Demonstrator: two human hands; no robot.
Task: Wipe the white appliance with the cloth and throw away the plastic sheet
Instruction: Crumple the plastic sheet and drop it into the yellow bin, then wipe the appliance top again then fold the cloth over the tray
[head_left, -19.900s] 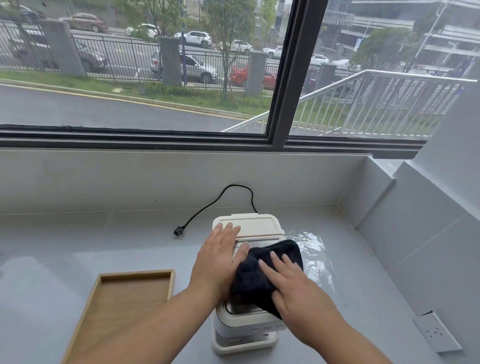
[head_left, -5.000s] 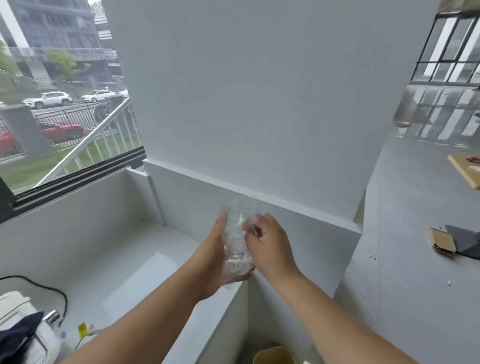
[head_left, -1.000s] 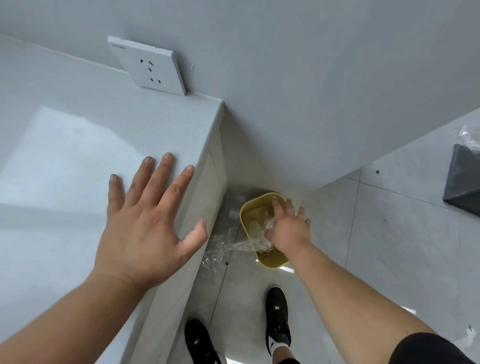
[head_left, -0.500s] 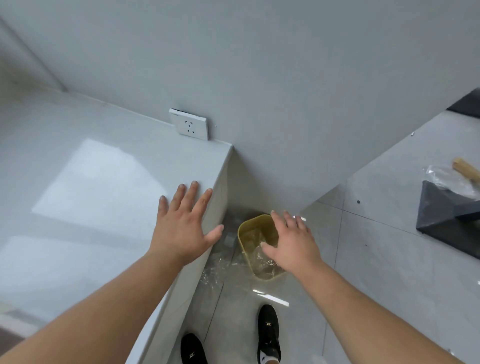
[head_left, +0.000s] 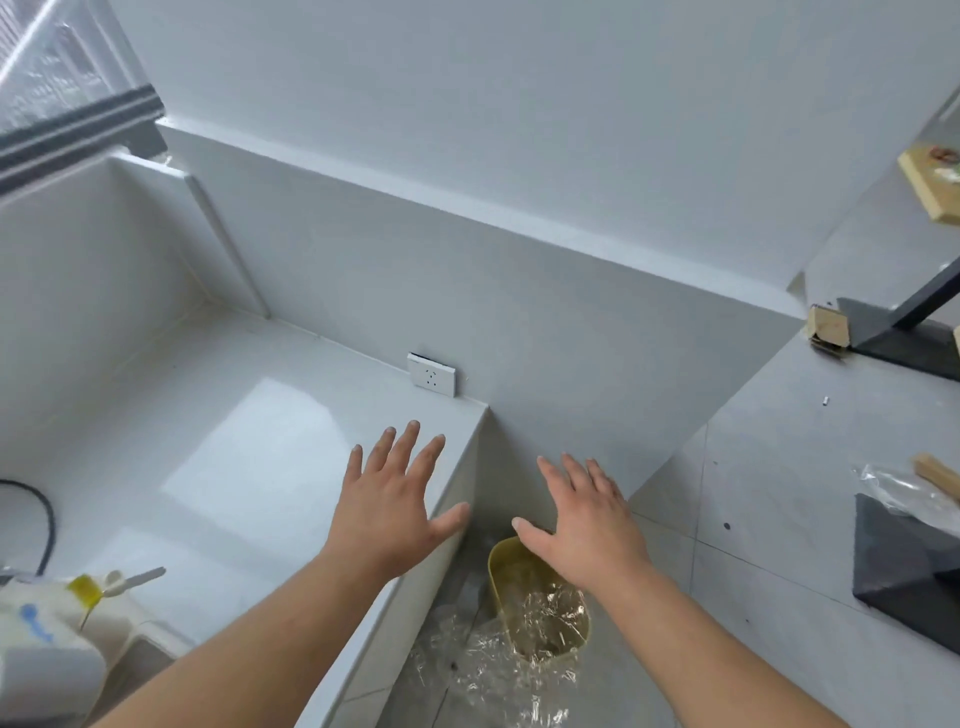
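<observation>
Two bare hands, both spread flat and holding nothing: left hand (head_left: 390, 506) low centre above the grey ledge (head_left: 218, 441), right hand (head_left: 584, 517) beside it over the yellow bin (head_left: 506, 566). Crumpled plastic sheet (head_left: 545, 616) inside the bin, bottom centre. White appliance (head_left: 49, 649) at lower left edge, partly cut off.

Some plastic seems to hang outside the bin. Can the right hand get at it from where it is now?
Probably yes. The right hand is open and empty, above the yellow bin. Nothing lies between it and the plastic sheet spilling onto the floor; it must only lower.
</observation>
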